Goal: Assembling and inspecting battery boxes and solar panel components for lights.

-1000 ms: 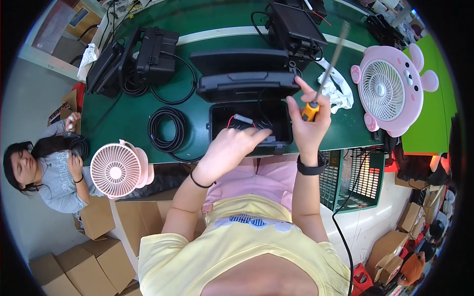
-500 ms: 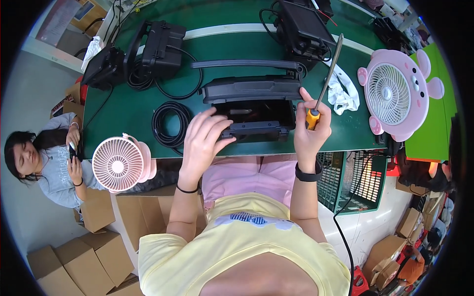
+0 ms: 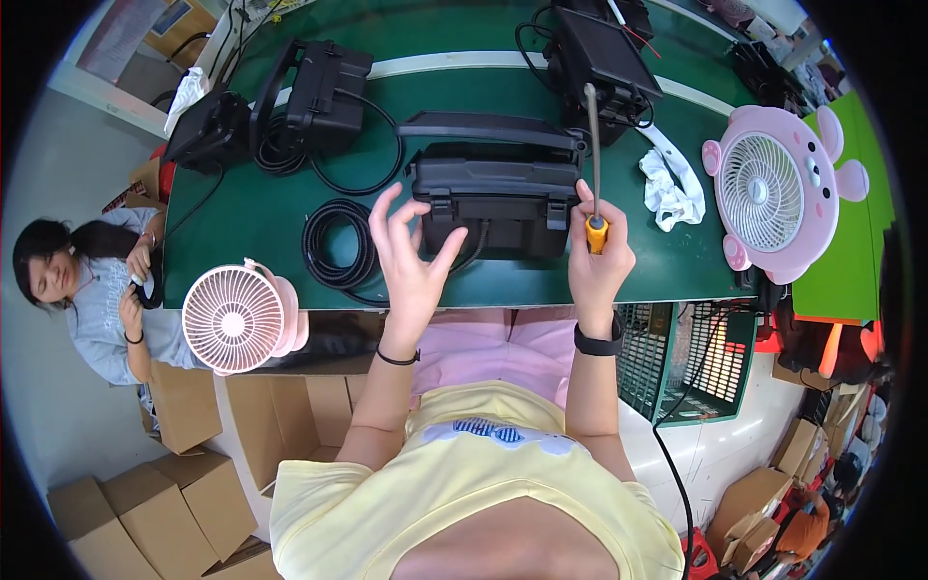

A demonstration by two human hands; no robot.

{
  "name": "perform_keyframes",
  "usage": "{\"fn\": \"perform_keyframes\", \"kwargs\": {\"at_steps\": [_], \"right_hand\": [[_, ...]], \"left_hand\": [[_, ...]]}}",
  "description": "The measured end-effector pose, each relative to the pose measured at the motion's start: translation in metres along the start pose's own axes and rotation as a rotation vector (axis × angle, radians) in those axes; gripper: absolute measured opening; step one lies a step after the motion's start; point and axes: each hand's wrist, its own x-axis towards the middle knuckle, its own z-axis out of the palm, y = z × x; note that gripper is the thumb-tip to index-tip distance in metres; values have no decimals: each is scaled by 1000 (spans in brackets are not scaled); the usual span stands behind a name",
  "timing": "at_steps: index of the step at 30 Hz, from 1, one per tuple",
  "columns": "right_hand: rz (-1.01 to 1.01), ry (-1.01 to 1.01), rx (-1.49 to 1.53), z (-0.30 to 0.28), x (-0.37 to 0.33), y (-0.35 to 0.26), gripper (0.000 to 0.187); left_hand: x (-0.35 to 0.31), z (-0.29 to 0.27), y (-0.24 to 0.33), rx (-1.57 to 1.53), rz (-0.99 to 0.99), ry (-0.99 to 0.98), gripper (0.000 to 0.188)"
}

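A black plastic case [image 3: 503,182] with a long carry handle [image 3: 488,126] stands on the green table in front of me, its lid down and latches facing me. My left hand [image 3: 414,261] is at the case's left front corner, its fingers apart and a fingertip at the left latch. A screwdriver [image 3: 596,230] with a yellow handle and a long metal shaft points away from me in my right hand [image 3: 601,271], beside the case's right end. Right fingertips lie close to that end; contact is unclear. A black cable comes out of the case's front.
A coiled black cable [image 3: 335,245] and a pink fan [image 3: 232,319] are at the left. Black cases [image 3: 329,97] stand behind, and another black case [image 3: 604,63] far right. White cloth [image 3: 670,188] and a pink animal-shaped fan [image 3: 773,184] lie right. A person [image 3: 116,300] sits left.
The case's lid, open before, is now down, and its front has turned toward me. My left hand has spread its fingers. The screwdriver has swung to a more upright line.
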Motion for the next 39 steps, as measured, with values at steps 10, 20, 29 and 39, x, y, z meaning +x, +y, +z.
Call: {"fn": "perform_keyframes", "kwargs": {"at_steps": [10, 20, 29, 39], "right_hand": [[20, -11, 48, 0, -2, -2, 18], [126, -6, 218, 3, -15, -9, 15], [265, -81, 730, -2, 7, -38, 14], [293, -104, 616, 11, 34, -26, 17]], "left_hand": [[18, 0, 4, 18, 154, 15, 55], [31, 16, -21, -156, 174, -30, 51], [29, 16, -22, -129, 179, -33, 50], [31, 18, -25, -137, 176, -34, 45]]}}
